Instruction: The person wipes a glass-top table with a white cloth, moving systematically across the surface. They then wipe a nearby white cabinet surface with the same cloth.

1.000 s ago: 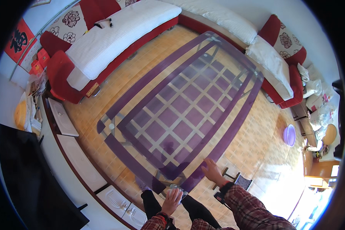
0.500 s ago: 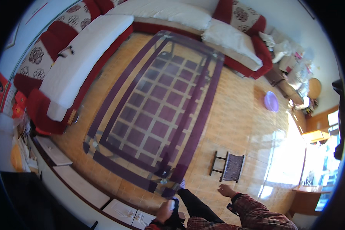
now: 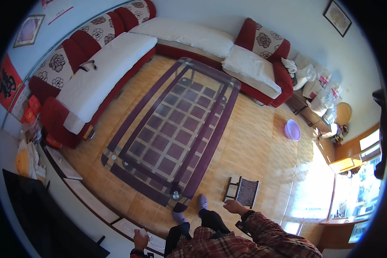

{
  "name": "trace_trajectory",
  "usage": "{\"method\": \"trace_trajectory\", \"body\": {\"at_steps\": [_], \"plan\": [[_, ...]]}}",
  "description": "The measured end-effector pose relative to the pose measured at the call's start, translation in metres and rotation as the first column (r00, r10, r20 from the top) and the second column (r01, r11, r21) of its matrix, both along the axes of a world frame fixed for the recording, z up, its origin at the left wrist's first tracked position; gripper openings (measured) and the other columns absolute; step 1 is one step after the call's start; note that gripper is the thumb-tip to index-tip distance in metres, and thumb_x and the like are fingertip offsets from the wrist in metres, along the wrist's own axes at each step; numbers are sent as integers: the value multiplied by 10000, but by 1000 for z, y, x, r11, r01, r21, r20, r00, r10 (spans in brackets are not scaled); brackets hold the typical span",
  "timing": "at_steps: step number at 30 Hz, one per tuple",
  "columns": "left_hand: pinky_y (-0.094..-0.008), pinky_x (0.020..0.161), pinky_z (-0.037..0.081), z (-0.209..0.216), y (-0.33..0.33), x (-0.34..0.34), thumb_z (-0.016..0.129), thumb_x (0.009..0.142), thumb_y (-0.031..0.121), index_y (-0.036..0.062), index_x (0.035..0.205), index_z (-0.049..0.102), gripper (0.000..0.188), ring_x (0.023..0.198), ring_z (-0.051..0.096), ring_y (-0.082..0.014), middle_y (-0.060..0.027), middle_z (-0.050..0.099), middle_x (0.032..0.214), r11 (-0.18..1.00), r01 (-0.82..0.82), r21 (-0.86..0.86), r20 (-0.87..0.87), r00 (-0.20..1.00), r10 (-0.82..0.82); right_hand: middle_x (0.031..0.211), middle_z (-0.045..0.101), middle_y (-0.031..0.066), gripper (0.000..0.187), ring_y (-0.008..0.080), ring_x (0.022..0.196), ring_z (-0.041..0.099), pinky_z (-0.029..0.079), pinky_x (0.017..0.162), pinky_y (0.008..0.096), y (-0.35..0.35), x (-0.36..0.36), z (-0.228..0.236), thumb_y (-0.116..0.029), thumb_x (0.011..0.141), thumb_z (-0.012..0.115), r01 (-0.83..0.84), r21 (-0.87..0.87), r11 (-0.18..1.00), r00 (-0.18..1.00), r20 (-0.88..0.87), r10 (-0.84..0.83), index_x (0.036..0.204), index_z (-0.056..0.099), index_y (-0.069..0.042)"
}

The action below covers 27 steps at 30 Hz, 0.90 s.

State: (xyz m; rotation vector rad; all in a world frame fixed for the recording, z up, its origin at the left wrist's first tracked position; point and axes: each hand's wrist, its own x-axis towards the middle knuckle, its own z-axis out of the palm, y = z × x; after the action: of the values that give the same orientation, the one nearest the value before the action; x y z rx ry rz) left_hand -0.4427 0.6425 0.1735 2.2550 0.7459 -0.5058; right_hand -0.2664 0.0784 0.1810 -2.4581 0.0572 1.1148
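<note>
My left hand [image 3: 139, 239] is low in the view, over the long white cabinet [image 3: 125, 226]. Its fingers are closed around a small whitish thing, mostly hidden and too small to name. My right hand [image 3: 234, 207] reaches forward over the tiled floor, just short of a small folding stool [image 3: 247, 192] with a dark woven seat. The fingers of that hand are curled in, and nothing shows in them. Ahead of my feet stands a long glass coffee table [image 3: 176, 116] with purple bands and a checkered lower shelf.
A red and white corner sofa [image 3: 109, 56] lines the far and left sides. On the right floor stands a purple basin [image 3: 292, 130], with plastic bags [image 3: 327, 101] heaped behind it. A black television [image 3: 34, 210] fills the lower left. My slippers [image 3: 202, 201] are near the table's corner.
My view has tilted up and shifted, so more wall shows. My left hand has moved left, away from my leg and over the cabinet. My right hand now appears closer to the stool.
</note>
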Motion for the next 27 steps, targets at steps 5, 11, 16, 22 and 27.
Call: {"method": "trace_trajectory", "body": {"at_steps": [5, 11, 16, 22, 27], "plan": [[-478, 833, 548, 22, -25, -5, 756, 719, 170, -19, 1157, 479, 551, 954, 676, -429, -265, 667, 998, 994, -109, 2, 40, 993, 109, 1051, 707, 171, 355, 383, 1001, 664, 550, 846, 458, -38, 20, -2, -341, 976, 495, -268, -23, 963, 939, 218, 267, 1080, 707, -76], [-471, 843, 539, 40, -89, 42, 735, 736, 219, -34, 1128, 529, 510, 958, 673, -420, -257, 667, 1040, 986, -164, 17, 76, 984, 162, 963, 708, 169, 271, 383, 968, 666, 548, 842, 478, -148, 38, -30, -279, 889, 563, -497, -28, 867, 848, 195, 493, 932, 729, -70], [-462, 861, 530, 62, -178, 113, 744, 738, 253, -26, 1145, 555, 528, 992, 664, -402, -244, 663, 1079, 981, -192, 26, 140, 972, 187, 951, 704, 185, 248, 383, 912, 681, 560, 766, 510, -250, 83, -31, -282, 868, 579, -783, -209, 586, 593, 35, 805, 877, 734, -89], [-443, 845, 533, 73, -292, 205, 751, 784, 242, 3, 1189, 507, 530, 1012, 666, -368, -222, 656, 1089, 982, -90, -168, 177, 977, 120, 1046, 716, 205, 365, 388, 1005, 678, 545, 882, 469, -349, 146, -10, -359, 902, 566, 8, -33, 999, 993, 121, -4, 1008, 721, -45], [-494, 825, 521, 88, -339, 233, 727, 800, 270, 30, 1225, 420, 577, 983, 654, -444, -261, 639, 1053, 980, -96, -175, 126, 985, 119, 1027, 723, 171, 224, 335, 1001, 690, 561, 838, 423, -378, 180, -20, -226, 896, 582, -180, -88, 980, 917, 347, 199, 1001, 717, -82]]}}
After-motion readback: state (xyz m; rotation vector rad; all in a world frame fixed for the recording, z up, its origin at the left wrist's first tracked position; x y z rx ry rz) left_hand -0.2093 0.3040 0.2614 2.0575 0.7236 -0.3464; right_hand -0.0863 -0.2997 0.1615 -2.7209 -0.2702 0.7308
